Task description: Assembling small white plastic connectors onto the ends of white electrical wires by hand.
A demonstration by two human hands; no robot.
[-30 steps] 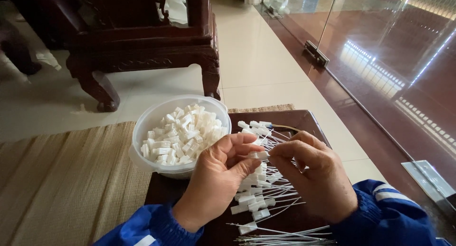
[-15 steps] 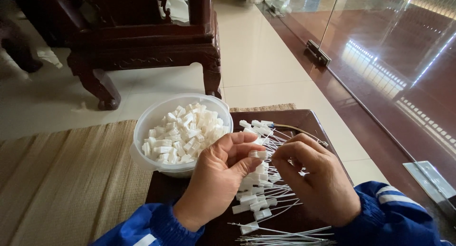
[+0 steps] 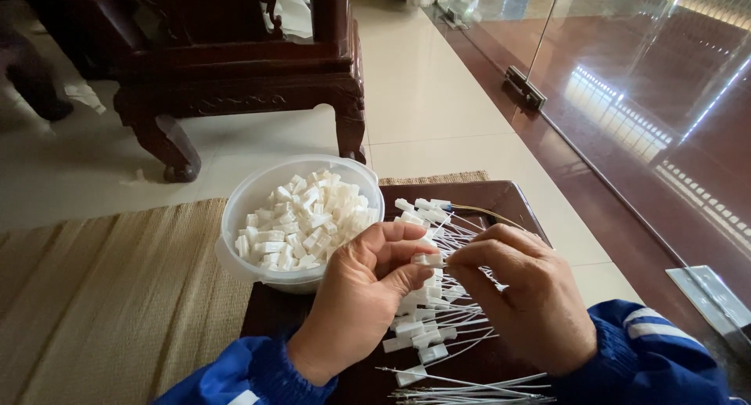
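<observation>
- Small white plastic piece: head view, pinched between the fingertips of both hands above the middle of the dark wooden tray.
- Left hand: fingers curled closed on the piece.
- Right hand: thumb and forefinger closed on a thin white wire at the piece.
- Bowl of white pieces: on the tray's far left corner.
- Finished wired pieces: spread under the hands.

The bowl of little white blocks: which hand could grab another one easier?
Probably the left hand: it sits right beside the bowl, while the right hand is farther away, over the finished wired pieces.
</observation>
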